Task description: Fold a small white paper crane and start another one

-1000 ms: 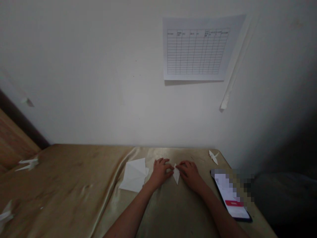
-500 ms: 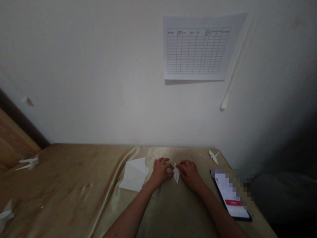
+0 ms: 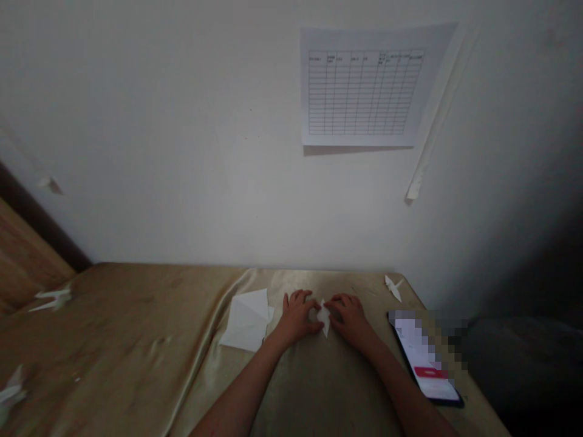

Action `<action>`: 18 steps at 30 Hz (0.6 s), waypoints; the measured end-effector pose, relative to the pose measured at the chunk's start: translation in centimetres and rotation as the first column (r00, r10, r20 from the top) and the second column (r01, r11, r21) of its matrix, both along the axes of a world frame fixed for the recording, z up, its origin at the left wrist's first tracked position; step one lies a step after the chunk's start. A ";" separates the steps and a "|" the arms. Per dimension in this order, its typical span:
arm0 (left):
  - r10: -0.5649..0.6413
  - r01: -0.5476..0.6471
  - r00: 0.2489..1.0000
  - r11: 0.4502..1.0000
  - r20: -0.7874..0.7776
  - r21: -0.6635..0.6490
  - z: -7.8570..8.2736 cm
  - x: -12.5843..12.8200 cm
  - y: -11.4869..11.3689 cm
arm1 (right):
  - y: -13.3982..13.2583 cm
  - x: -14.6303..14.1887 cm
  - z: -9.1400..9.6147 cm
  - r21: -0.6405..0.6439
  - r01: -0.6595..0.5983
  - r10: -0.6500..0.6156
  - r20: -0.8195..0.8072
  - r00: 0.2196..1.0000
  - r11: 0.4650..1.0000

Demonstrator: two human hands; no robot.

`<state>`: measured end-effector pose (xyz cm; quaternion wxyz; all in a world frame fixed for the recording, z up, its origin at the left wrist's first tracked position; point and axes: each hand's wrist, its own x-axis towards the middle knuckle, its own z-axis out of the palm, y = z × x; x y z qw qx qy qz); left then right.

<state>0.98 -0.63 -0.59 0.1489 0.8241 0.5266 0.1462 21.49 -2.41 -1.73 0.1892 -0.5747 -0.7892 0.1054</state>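
Note:
A small folded white paper [image 3: 324, 318], narrow and diamond-shaped, lies on the cloth-covered table between my hands. My left hand [image 3: 299, 317] has its thumb and forefinger on the paper's left edge, the thumb low and the forefinger near the top, other fingers curled above. From the other side, my right hand [image 3: 350, 317] pinches the upper right edge with thumb and forefinger. Creased white paper sheets [image 3: 246, 320] lie just left of my left hand, partly behind the wrist.
A folded paper crane [image 3: 393, 288] lies at the table's back right corner, above a lit phone [image 3: 426, 358]. More folded paper birds sit at the left, one farther back [image 3: 53, 298] and one nearer [image 3: 13, 391]. A printed table sheet [image 3: 364, 91] hangs on the wall.
My left thumb has slid down and right along the folded paper's left edge, widening the gap from the forefinger. The right hand has barely moved.

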 end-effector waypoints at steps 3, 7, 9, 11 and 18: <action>-0.008 0.008 1.000 1.000 -0.006 0.001 0.2 0.1 -0.3 | 0.2 0.1 -0.2 -0.004 -0.009 0.009 -0.010 1.000 1.000; -0.014 0.013 1.000 1.000 -0.024 -0.017 0.5 0.1 -0.4 | 0.2 0.2 -0.1 -0.020 -0.012 0.012 -0.008 1.000 1.000; -0.020 0.019 0.999 1.000 -0.039 -0.022 0.5 0.1 -0.4 | 0.0 0.2 0.1 -0.026 -0.008 0.008 -0.011 1.000 1.000; -0.027 0.026 0.998 0.999 -0.050 -0.020 0.5 0.1 -0.4 | -0.2 0.1 0.3 -0.019 -0.004 0.004 -0.029 1.000 1.000; -0.053 0.051 0.997 0.998 -0.063 -0.038 0.5 -0.3 -0.4 | -0.1 0.2 0.2 -0.020 -0.009 0.008 -0.062 0.998 1.000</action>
